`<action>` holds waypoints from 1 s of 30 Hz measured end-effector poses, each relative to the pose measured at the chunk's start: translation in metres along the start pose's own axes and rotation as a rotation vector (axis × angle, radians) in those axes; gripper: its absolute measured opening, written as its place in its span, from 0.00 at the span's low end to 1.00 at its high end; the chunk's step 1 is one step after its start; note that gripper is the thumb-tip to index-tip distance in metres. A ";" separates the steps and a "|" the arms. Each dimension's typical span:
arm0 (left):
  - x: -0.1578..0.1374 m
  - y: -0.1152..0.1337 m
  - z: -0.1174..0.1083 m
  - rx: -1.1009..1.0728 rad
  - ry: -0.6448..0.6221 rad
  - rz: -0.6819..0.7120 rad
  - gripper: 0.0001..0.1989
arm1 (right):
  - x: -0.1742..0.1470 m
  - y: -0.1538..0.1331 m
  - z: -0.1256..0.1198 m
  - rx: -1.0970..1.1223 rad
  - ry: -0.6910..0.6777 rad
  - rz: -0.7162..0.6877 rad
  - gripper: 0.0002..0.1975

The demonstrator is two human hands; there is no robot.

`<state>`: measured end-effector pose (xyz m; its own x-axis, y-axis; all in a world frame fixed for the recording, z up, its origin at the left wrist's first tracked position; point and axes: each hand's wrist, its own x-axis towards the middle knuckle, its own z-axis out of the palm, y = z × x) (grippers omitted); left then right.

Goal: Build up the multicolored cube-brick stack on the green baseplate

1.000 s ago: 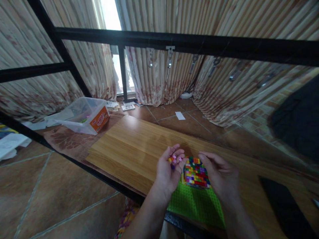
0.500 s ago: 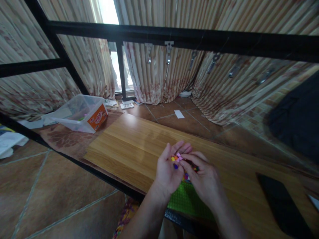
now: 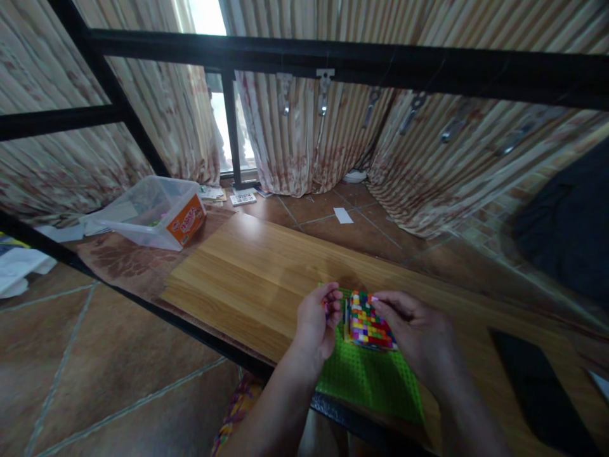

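A green studded baseplate (image 3: 373,384) lies on the wooden board, with a block of small multicoloured toy bricks (image 3: 367,325) built up on it. My right hand (image 3: 421,333) is at the far right corner of this block, thumb and forefinger pinching a small pink brick (image 3: 375,298). Left of the block, my left hand (image 3: 314,324) is cupped with its fingers curled over loose bricks (image 3: 327,307); only a little of them shows. The right side of the block is partly hidden by my right hand.
The wooden board (image 3: 247,260) rests on a low bench. A clear plastic box (image 3: 137,235) with an orange label stands at its far left end. On the right lies a flat black object (image 3: 537,387). Black metal bars (image 3: 304,57) cross in front of striped curtains.
My right hand has moved from my left palm to the brick block, carrying a pink brick. My left hand's fingers have curled in, and the block and baseplate are now more visible.
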<state>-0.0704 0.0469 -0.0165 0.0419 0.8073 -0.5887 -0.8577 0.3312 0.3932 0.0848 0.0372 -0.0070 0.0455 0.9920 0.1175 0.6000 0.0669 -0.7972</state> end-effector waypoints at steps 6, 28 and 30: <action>-0.001 -0.008 -0.002 0.226 -0.099 0.008 0.05 | 0.002 0.003 0.009 -0.195 -0.048 -0.114 0.13; -0.003 -0.017 -0.001 0.303 -0.120 0.014 0.02 | 0.004 0.005 0.019 -0.204 0.054 -0.024 0.15; -0.003 -0.017 -0.001 0.299 -0.121 0.012 0.02 | 0.005 0.003 0.020 -0.189 0.066 -0.010 0.14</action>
<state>-0.0559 0.0387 -0.0224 0.1082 0.8583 -0.5016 -0.6709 0.4354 0.6002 0.0712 0.0444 -0.0208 0.0873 0.9819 0.1682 0.7396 0.0492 -0.6713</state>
